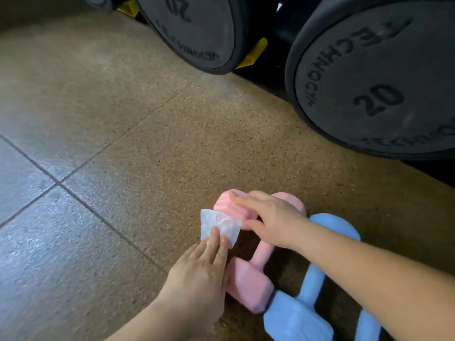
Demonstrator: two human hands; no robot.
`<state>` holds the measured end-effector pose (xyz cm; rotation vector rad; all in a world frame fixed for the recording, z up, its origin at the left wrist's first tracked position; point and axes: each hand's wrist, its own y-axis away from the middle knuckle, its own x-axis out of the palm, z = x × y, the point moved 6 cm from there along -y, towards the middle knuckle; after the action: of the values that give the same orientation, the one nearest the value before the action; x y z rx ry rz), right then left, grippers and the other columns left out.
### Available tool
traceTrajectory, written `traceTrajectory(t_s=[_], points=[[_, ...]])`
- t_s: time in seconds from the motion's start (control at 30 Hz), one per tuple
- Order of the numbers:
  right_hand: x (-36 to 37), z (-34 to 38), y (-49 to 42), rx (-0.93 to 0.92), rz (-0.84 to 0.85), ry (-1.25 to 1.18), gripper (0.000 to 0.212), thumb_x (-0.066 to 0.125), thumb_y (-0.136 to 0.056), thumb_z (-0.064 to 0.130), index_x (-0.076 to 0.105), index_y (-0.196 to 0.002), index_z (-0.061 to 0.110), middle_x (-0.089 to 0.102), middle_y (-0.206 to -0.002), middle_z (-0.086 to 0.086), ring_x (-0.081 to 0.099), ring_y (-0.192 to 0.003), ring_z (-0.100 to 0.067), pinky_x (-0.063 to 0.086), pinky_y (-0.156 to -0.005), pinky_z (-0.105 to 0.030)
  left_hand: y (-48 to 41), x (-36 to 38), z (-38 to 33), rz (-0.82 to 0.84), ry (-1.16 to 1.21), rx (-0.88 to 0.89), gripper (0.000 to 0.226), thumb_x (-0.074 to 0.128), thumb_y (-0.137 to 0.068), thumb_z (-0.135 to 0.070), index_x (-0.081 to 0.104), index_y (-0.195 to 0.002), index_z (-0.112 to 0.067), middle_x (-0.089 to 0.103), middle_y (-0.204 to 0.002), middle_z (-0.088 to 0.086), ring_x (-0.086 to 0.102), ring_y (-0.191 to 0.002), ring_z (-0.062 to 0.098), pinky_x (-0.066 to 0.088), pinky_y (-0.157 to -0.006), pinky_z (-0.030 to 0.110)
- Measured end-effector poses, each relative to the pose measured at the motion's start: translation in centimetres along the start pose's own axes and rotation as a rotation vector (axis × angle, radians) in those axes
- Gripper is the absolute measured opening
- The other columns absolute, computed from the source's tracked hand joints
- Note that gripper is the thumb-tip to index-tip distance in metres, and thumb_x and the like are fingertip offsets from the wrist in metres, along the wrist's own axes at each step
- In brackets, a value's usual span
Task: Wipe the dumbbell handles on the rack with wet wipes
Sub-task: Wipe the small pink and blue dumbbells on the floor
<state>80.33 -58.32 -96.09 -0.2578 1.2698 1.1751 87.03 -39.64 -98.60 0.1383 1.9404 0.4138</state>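
- The pink dumbbell [248, 284] lies on the speckled floor [98, 119], in front of the rack.
- The right hand [273, 217] has a closed grip on the far head of this dumbbell, with the fingers and thumb curled around it.
- The left hand [197, 274] presses a white wet wipe [221, 223] against the side of the same head. Its fingers lie straight on the wipe, so this grip is open; the thumb is hidden.
- The pink handle between the two heads is bare.
- A blue dumbbell [295, 321] lies just beside the pink one, touching its near head.
- Two big black dumbbells marked 20 [376, 77] sit behind on the rack, with yellow parts [256, 52] between them.
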Motion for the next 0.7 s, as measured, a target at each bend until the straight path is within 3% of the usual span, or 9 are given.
traceTrajectory(t_s=[0.07,0.13,0.23,0.33,0.47,0.5,0.57,0.63,0.7], points=[[0.1,0.3,0.0,-0.008,-0.018,0.001,0.072,0.059,-0.099,0.045,0.016,-0.154,0.062,0.043,-0.142,0.015,0.051,-0.128,-0.014,0.045,-0.106,-0.039,-0.9,-0.4,-0.5,0.017,-0.015,-0.053,0.068,0.032,-0.103,-0.035,0.019,-0.164,-0.009,0.007,-0.170,0.019,0.030,-0.154,0.028,0.033,-0.122,0.040],[0.0,0.5,-0.4,-0.008,-0.022,0.019,0.070,0.056,-0.100,0.047,0.014,-0.153,0.064,0.043,-0.138,0.012,0.054,-0.123,-0.016,0.046,-0.103,-0.039,-2.3,-1.3,-0.2,0.047,0.064,-0.111,0.066,0.025,-0.109,-0.038,-0.002,-0.165,-0.017,-0.007,-0.173,0.011,0.008,-0.159,0.022,0.018,-0.126,0.034],[0.0,1.1,-1.4,-0.017,-0.021,-0.014,0.069,0.052,-0.102,0.042,0.012,-0.154,0.063,0.038,-0.135,0.008,0.055,-0.119,-0.018,0.047,-0.101,-0.037,-3.8,-2.0,1.1,-0.017,0.091,-0.116,0.065,0.025,-0.108,-0.041,0.001,-0.165,-0.020,0.002,-0.173,0.007,0.011,-0.159,0.020,0.020,-0.125,0.033],[0.6,1.8,-2.4,-0.043,-0.045,-0.118,0.068,0.053,-0.101,0.034,0.019,-0.155,0.060,0.037,-0.129,0.007,0.055,-0.123,-0.022,0.045,-0.108,-0.037,-1.3,-2.0,0.9,0.063,-0.009,-0.148,0.078,0.001,-0.095,-0.051,0.001,-0.165,-0.017,0.000,-0.173,0.007,0.012,-0.159,0.021,0.019,-0.126,0.039],[0.4,1.9,-3.0,-0.047,-0.144,-0.149,0.060,0.062,-0.095,0.040,0.036,-0.147,0.054,0.053,-0.132,0.003,0.057,-0.122,-0.023,0.047,-0.104,-0.038,2.0,-2.1,0.3,0.030,-0.078,-0.151,0.071,0.028,-0.094,-0.045,0.052,-0.149,-0.008,0.042,-0.159,0.015,0.052,-0.140,0.031,0.045,-0.113,0.047],[0.1,1.9,-3.1,-0.048,-0.196,-0.193,0.054,0.066,-0.092,0.041,0.042,-0.140,0.051,0.058,-0.127,0.004,0.059,-0.118,-0.022,0.048,-0.099,-0.037,1.8,-2.2,0.7,0.036,-0.072,-0.168,0.073,0.023,-0.095,-0.046,0.048,-0.152,-0.008,0.039,-0.162,0.015,0.049,-0.143,0.031,0.044,-0.114,0.046],[-0.4,2.1,-3.4,-0.032,-0.264,-0.270,0.047,0.071,-0.088,0.045,0.050,-0.130,0.048,0.064,-0.121,0.008,0.061,-0.113,-0.019,0.049,-0.094,-0.035,-0.1,-2.4,1.8,0.047,-0.035,-0.180,0.071,0.011,-0.100,-0.046,0.019,-0.163,-0.012,0.017,-0.171,0.012,0.031,-0.153,0.028,0.034,-0.120,0.042],[-0.3,2.6,-3.9,-0.010,-0.249,-0.291,0.052,0.071,-0.089,0.049,0.051,-0.137,0.051,0.060,-0.131,0.007,0.057,-0.123,-0.017,0.046,-0.102,-0.032,-2.3,-2.9,3.6,0.056,0.072,-0.230,0.063,0.021,-0.108,-0.043,0.005,-0.164,-0.019,0.010,-0.173,0.004,0.033,-0.151,0.028,0.035,-0.114,0.042],[0.3,3.4,-4.2,-0.037,-0.149,-0.275,0.069,0.070,-0.092,0.045,0.037,-0.152,0.052,0.045,-0.152,0.006,0.045,-0.141,-0.016,0.038,-0.115,-0.032,-3.4,-3.1,5.3,0.031,0.144,-0.238,0.063,0.028,-0.110,-0.041,0.002,-0.165,-0.026,0.010,-0.173,-0.006,0.042,-0.146,0.029,0.040,-0.108,0.041]])
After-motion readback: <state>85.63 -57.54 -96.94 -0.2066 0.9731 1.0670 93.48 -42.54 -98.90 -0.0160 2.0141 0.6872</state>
